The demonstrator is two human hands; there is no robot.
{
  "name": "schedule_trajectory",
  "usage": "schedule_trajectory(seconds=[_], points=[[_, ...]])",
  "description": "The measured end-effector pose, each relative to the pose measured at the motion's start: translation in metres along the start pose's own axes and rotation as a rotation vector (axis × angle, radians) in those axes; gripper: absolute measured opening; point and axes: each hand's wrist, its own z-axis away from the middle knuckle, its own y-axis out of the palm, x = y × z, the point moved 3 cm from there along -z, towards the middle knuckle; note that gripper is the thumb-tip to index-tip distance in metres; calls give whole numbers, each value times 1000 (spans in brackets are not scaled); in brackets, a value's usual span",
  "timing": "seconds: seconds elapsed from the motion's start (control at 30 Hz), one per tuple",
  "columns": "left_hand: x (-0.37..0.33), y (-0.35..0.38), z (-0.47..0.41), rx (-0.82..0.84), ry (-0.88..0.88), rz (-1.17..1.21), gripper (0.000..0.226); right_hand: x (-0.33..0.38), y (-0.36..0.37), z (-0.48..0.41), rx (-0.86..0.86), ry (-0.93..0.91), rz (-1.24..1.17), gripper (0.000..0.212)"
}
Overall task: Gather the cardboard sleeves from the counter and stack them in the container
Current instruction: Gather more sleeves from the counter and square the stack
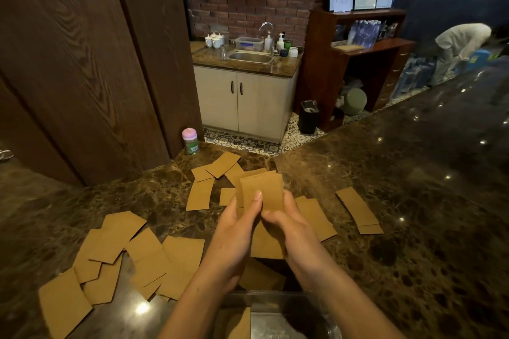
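Gripping a small stack of cardboard sleeves (263, 191) upright, I am curling my left hand (237, 231) and right hand (289, 224) round its lower half, left thumb pressing its near face. The clear container (275, 297) is sitting under my wrists, one sleeve (243, 323) inside. Loose sleeves (176, 256) are lying scattered across the tabletop (413, 201) on both sides
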Motion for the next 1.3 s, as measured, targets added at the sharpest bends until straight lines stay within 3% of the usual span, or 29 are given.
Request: schedule_trajectory(seconds=[0.1,0.2,0.4,0.57,0.73,0.93,1.17,1.23,1.3], points=[[-1,1,2,-9,-14,29,29,1,7,1,22,-57,148,46],[-3,1,5,17,-36,49,30,2,7,1,25,-96,369,77],[-5,-4,6,35,-33,-10,26,6,-8,10,19,-267,613,75],[-13,3,10,129,-2,-48,43,11,-13,13,231,-460,948,74],[-12,8,14,225,-50,16,35,21,-19,13,194,-518,850,67],[-21,0,14,410,-171,59,38,23,-24,17,226,-425,807,71],[-20,-1,16,408,-167,39,49,27,-20,24,227,-337,642,64],[-18,-3,14,402,-155,65,54,30,-19,26,289,-317,671,70],[-17,-3,15,405,-168,145,45,35,-18,28,350,-302,758,71]])
